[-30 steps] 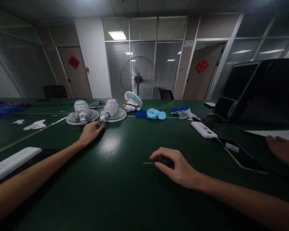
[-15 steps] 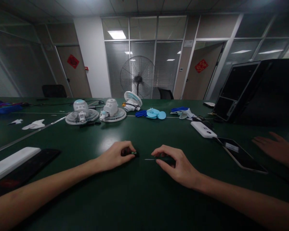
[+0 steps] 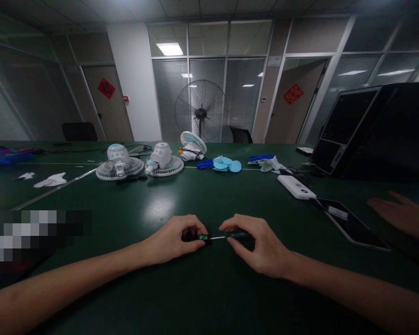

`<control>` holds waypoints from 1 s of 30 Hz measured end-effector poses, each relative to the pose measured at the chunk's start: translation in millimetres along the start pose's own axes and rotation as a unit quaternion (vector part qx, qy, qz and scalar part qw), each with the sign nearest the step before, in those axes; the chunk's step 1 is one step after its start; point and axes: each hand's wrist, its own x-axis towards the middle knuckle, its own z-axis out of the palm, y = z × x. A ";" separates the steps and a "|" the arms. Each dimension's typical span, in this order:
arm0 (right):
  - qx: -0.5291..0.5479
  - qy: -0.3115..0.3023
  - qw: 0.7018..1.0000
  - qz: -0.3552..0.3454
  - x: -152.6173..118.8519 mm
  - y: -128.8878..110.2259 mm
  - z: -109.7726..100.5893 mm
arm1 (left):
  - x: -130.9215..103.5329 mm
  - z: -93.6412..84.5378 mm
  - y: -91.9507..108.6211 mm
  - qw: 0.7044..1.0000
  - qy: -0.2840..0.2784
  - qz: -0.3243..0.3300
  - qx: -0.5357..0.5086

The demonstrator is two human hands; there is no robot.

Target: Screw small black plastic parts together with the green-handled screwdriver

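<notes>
Between thumb and fingers, my left hand (image 3: pixel 183 237) pinches a small green block-like piece (image 3: pixel 203 237), too small to make out its exact kind. My right hand (image 3: pixel 260 242) is closed on the dark handle of a screwdriver (image 3: pixel 218 237). The thin metal shaft points left, level with the table, and its tip is at or very close to the green piece. Whether the tip touches it I cannot tell. Both hands are low over the dark green tabletop (image 3: pixel 195 293).
Partly dismantled white fans (image 3: pixel 165 165) lie at the back, beside light-blue fan blades (image 3: pixel 226 164) and gloves (image 3: pixel 267 162). To the right are a white power bank (image 3: pixel 296 186), a tablet (image 3: pixel 352 223), a black computer case (image 3: pixel 380 135) and another person's hand (image 3: pixel 401 214).
My left hand has moved right and slightly down with the green piece, closing the gap to the screwdriver tip. My right hand has stayed nearly in place.
</notes>
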 end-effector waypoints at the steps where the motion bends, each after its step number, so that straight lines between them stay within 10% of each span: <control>1: -0.004 -0.002 1.000 -0.005 0.1 -0.4 0.1 | -0.1 0.4 -0.1 1.000 -0.001 0.004 0.000; 24: 0.044 0.026 0.999 0.015 2.8 0.3 -2.2 | -8.1 3.9 6.9 0.991 -0.026 0.096 0.087; 30: 0.047 0.019 0.999 0.020 1.2 3.1 -2.5 | 8.7 -38.7 -47.6 0.987 0.018 0.074 0.143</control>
